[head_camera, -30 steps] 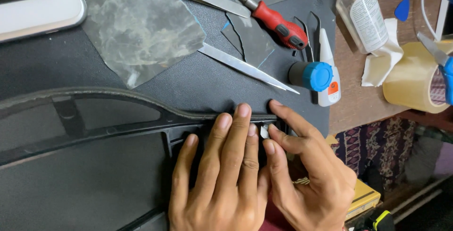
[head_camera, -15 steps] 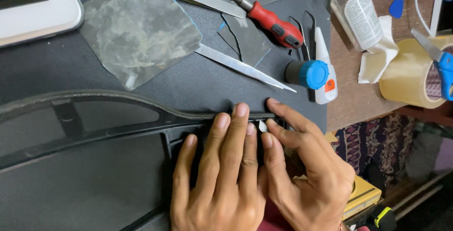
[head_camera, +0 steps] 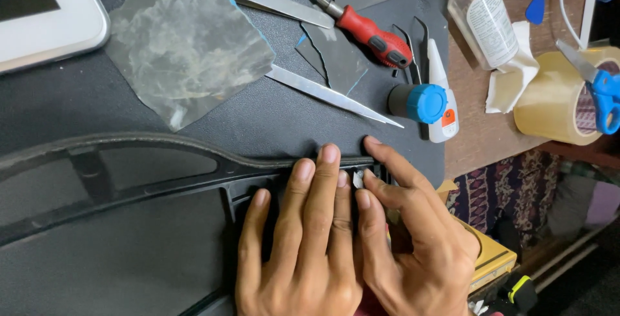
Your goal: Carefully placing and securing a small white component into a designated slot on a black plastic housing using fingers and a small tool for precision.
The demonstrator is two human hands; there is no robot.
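Left hand (head_camera: 303,245) lies flat, fingers together, pressing the black plastic frame (head_camera: 161,161). Right hand (head_camera: 413,238) pinches a small white piece (head_camera: 357,179) beside it.

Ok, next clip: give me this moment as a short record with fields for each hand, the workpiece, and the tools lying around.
left hand: flat, fingers pressing on the black plastic frame
right hand: beside the left, fingertips at a small white piece on the frame's edge
surface: dark mat on a brown table
tools on mat: red-handled screwdriver, metal tweezers, blue-capped glue bottle
also: clear film sheet, tape roll, blue scissors
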